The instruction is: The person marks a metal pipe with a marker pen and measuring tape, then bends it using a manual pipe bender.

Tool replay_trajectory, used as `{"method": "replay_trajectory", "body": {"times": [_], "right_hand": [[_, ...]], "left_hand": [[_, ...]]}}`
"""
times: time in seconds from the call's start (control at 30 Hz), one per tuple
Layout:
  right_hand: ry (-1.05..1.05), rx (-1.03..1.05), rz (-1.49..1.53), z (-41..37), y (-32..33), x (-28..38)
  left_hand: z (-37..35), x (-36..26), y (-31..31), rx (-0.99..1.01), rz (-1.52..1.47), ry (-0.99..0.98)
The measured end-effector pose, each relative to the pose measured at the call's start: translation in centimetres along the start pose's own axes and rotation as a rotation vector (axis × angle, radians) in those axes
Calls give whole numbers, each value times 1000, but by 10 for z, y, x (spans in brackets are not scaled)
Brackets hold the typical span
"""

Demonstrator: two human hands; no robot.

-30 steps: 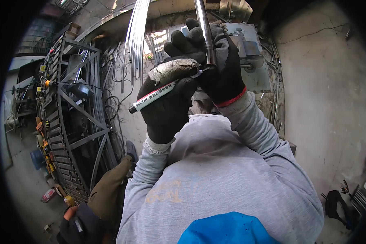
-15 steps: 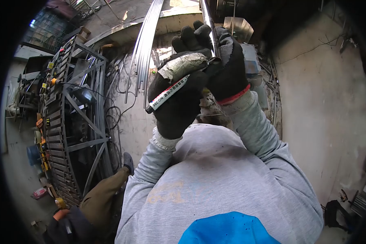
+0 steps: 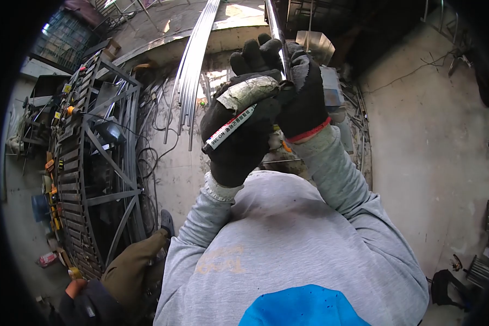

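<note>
Both my hands wear dark work gloves and are close together in front of my chest. My left hand [image 3: 231, 136] is closed around a white marker pen [image 3: 231, 129] with red marks, printed text and a dark end. A worn pale patch covers the back of that glove. My right hand [image 3: 304, 100] has a red cuff and cradles a shiny metal tube [image 3: 275, 27], which runs away from me. Its fingers curl up on the tube's left side. The tube's near end lies beside my left fingers, and the pen's tip is hidden by them.
Thin metal tubes [image 3: 193, 70] lie in a bundle ahead on the left. A slatted metal rack [image 3: 73, 190] stands at left, near cables on the floor. At lower left is another person's leg [image 3: 133, 255]. Metal strips [image 3: 358, 125] lie along the floor at right.
My hands have shifted slightly, with the pen still in my left and the tube still in my right. The whole view has moved a little.
</note>
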State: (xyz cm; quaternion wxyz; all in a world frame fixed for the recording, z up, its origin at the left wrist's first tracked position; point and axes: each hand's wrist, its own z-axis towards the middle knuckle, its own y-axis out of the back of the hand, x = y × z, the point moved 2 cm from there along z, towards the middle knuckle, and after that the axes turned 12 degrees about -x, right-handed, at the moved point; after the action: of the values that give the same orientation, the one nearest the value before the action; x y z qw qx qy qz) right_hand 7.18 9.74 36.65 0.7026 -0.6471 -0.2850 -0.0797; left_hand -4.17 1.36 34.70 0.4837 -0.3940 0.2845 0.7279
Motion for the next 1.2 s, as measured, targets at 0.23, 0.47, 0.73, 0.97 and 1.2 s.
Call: {"method": "replay_trajectory", "body": {"times": [0.23, 0.47, 0.73, 0.97, 1.2], "right_hand": [[-24, 262, 339, 4, 3, -9], [15, -37, -54, -1, -8, 0], [-112, -63, 111, 17, -34, 13], [249, 348, -274, 38, -51, 46], [1137, 270, -1290, 45, -64, 73]], "left_hand": [[-8, 18, 4, -32, -591, 314], [1, -1, 3, -58, 85, -25], [22, -21, 3, -205, -51, -130], [63, -38, -8, -180, -409, -290], [78, -45, -18, -122, -472, -333]]}}
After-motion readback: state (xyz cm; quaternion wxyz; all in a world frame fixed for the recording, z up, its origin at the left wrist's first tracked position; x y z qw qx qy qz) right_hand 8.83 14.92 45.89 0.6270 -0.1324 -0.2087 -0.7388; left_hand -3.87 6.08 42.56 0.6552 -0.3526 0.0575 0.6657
